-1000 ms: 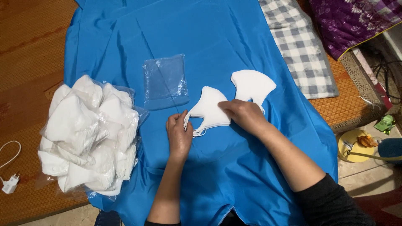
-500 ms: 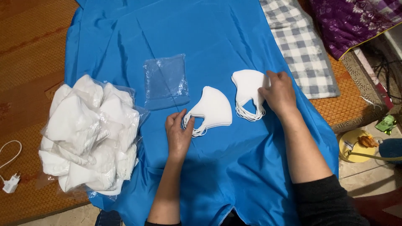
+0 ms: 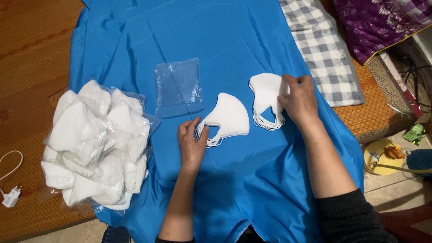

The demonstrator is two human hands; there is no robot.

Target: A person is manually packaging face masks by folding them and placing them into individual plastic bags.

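While hands rest on masks, clear square pouch (image 3: 177, 87) lies beside.

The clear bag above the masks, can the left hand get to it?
Probably yes. The left hand rests on a mask stack, and the clear bag lies flat on the blue cloth just beyond it, with nothing between them.

Head camera looks steeply down, fairly close.

We saw a blue cloth (image 3: 135, 36) spread over a woven mat (image 3: 31, 49), a checked blanket (image 3: 321, 49) beside a purple quilt (image 3: 373, 22), and a white charger (image 3: 10, 196) lower left.
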